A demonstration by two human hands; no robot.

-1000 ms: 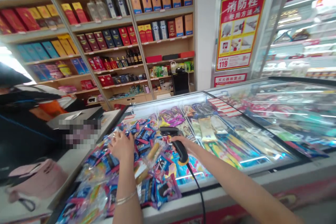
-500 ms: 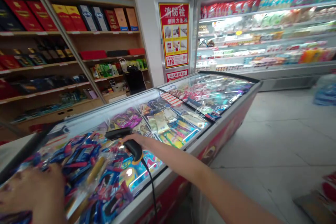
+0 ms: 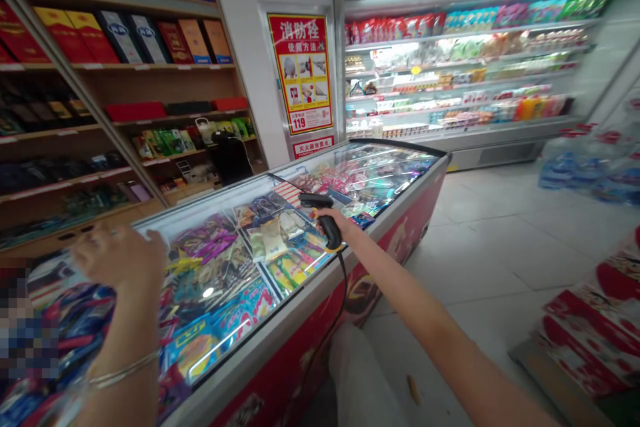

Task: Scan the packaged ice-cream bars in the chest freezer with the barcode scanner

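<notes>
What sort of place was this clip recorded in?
Likely a convenience store: a glass-topped chest freezer of packaged goods, a lit refrigerated display case, and a corded barcode scanner in the right hand.

A glass-topped chest freezer (image 3: pixel 295 363) stands ahead, with wall shelving (image 3: pixel 125 67) to its left, an open refrigerated display case (image 3: pixel 500 153) behind it, and shrink-wrapped bottled water (image 3: pixel 570 163) off to the right.
</notes>
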